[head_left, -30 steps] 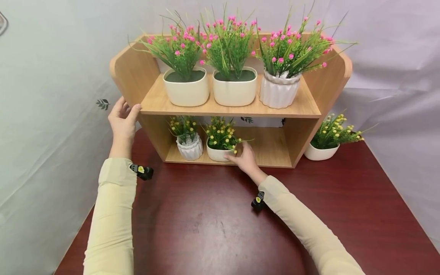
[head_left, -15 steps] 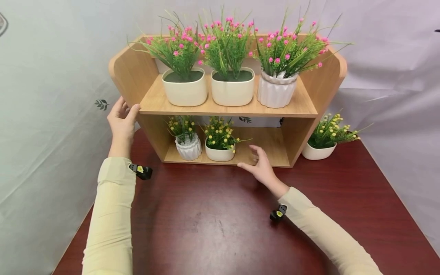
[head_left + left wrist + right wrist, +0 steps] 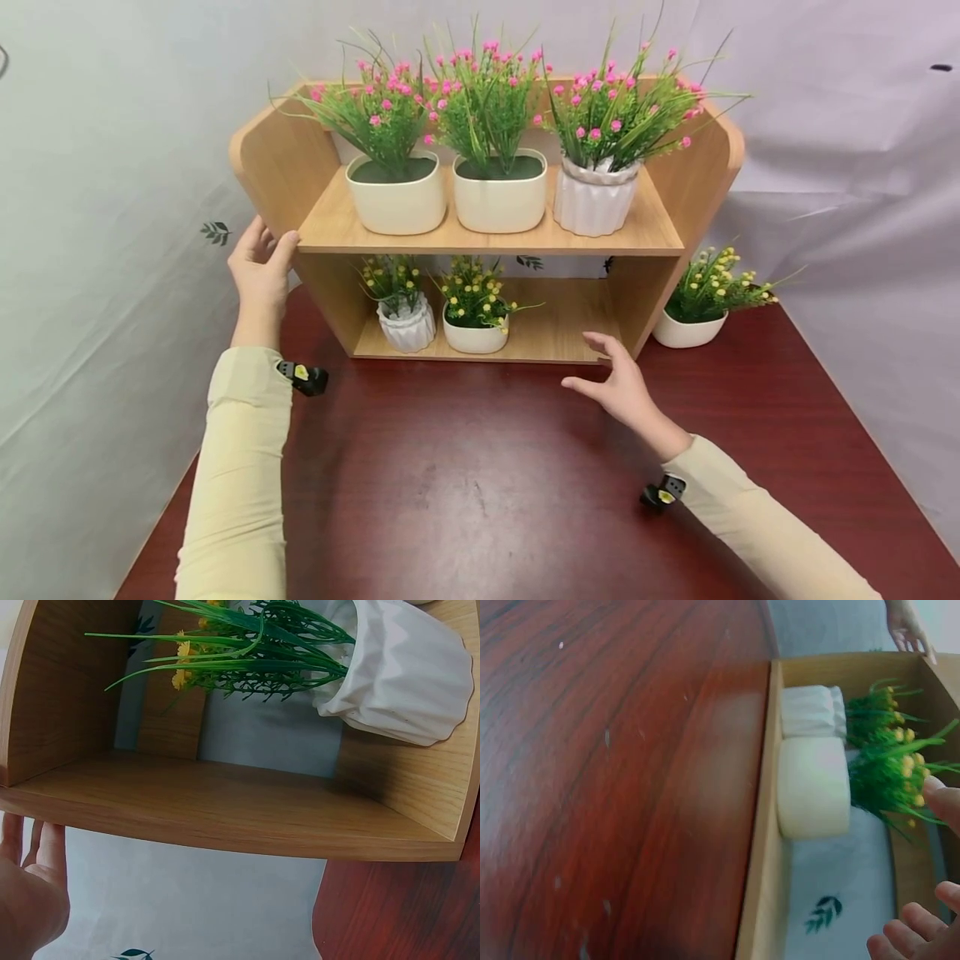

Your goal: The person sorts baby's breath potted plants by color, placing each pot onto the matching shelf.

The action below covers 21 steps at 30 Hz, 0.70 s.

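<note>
My left hand point(image 3: 258, 271) rests against the outer left side of the two-tier wooden shelf point(image 3: 491, 250). In the left wrist view its fingers point(image 3: 52, 851) look straight and touch the panel. My right hand point(image 3: 618, 387) is in the air before the shelf's lower right, fingers spread, holding nothing. On the lower tier a white oval pot with yellow flowers point(image 3: 476, 337) stands beside a white ribbed pot with yellow flowers point(image 3: 407, 325). In the right wrist view, the oval pot point(image 3: 814, 787) is apart from my right hand point(image 3: 922, 934).
The upper tier carries two cream oval pots, a left pot point(image 3: 397, 204) and a middle pot point(image 3: 500, 200), and a white ribbed pot point(image 3: 596, 200), all with pink flowers. Another yellow-flowered pot point(image 3: 688, 329) stands on the dark red table point(image 3: 450, 467), right of the shelf.
My right hand has let go of the oval yellow-flowered pot and moved right and toward me. The pot stays on the lower tier. My left hand keeps its place on the shelf.
</note>
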{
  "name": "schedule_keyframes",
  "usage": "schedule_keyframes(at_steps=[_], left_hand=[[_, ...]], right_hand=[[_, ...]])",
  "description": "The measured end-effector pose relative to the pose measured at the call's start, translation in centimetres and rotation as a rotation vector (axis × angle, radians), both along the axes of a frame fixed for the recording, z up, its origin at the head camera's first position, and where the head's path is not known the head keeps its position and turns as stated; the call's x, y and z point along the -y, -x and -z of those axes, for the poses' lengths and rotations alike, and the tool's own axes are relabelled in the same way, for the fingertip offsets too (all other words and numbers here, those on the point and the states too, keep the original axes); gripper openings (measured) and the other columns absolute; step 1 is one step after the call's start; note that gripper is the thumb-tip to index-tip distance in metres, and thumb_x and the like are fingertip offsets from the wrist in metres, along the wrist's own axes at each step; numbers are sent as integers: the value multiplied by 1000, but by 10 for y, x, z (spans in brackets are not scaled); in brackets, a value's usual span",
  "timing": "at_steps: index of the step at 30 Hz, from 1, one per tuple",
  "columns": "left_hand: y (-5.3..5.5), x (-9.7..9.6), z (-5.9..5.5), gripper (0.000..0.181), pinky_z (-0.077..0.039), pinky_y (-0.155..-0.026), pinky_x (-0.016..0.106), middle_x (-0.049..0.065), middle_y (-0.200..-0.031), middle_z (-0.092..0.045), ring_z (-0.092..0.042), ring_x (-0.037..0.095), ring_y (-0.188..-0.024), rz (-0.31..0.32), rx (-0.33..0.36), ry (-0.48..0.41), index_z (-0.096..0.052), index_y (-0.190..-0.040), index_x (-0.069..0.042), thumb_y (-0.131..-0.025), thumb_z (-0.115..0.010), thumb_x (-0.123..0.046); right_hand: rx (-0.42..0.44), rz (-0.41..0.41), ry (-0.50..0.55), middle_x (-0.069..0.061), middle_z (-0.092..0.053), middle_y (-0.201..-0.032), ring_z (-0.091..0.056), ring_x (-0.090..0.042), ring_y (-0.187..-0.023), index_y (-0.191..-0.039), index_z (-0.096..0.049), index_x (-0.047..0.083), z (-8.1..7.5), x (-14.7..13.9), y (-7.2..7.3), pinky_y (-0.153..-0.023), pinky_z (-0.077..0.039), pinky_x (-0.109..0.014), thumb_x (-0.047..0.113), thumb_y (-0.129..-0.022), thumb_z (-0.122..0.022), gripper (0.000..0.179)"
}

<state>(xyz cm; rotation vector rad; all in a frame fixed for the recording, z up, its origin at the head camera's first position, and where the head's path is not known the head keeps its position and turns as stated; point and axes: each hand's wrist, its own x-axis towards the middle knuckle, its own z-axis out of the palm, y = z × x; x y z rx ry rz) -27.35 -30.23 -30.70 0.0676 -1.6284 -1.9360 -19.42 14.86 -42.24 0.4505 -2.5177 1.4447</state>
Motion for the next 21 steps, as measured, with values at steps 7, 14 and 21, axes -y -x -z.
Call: schedule_keyframes(at_steps=[7, 14, 21], left_hand=[[0, -1, 0, 47, -44, -103, 39, 7, -131, -60, -56, 20, -119, -11, 20, 13, -62, -127, -21, -84, -70, -4], [-6, -7, -6, 49, -45, -101, 35, 7, -129, -61, -57, 18, -115, 5, 33, -31, -61, -129, -18, -83, -69, -1], [-2, -2, -2, 48, -47, -100, 34, 7, -126, -63, -58, 18, -113, -17, 14, -43, -62, -128, -17, -83, -70, -1]], right_hand=[[-41, 78, 5, -22, -54, -128, -50, -28, -117, -128, -48, -4, -9, -27, -9, -92, -43, -28, 4, -74, -79, 63], [-61, 131, 32, -28, -54, -124, -44, 11, -104, -127, -47, -10, -18, -56, -19, -82, -39, -4, -5, -75, -75, 59], [-42, 250, -8, -19, -57, -120, -43, 16, -98, -125, -50, -8, -1, -93, -9, -81, -39, -3, 0, -76, -76, 55]])
